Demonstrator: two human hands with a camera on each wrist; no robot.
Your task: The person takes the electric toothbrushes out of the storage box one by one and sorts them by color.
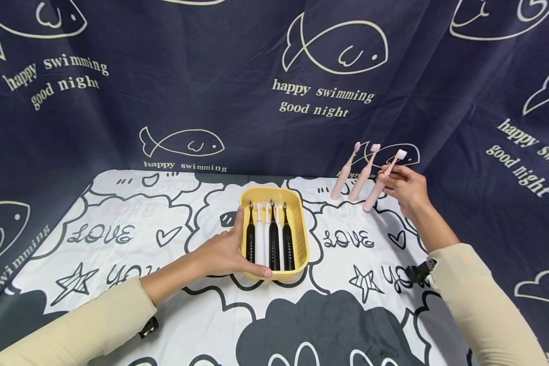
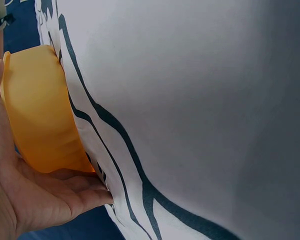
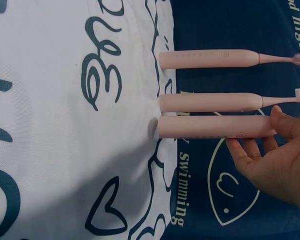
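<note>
My left hand [image 1: 224, 252] holds the yellow plastic basket [image 1: 302, 236] at its left side, thumb over the near rim; the left wrist view shows the basket's outer wall [image 2: 40, 105] between thumb and fingers. Inside the basket lie several electric toothbrushes, black ones [image 1: 287, 246] and white ones [image 1: 260, 239]. At the back right my right hand [image 1: 407, 188] pinches a pink electric toothbrush [image 1: 374, 197] near the top of its handle, brush head up. Two more pink toothbrushes stand upright to its left, one at the far left [image 1: 340, 184] and one between [image 1: 360, 182].
A white cloth [image 1: 132, 254] with black cartoon drawings covers the table. Behind it hangs a dark blue curtain [image 1: 238, 101] with fish and lettering, close to the pink toothbrushes. Beige sleeves [image 1: 485, 300] cover both forearms.
</note>
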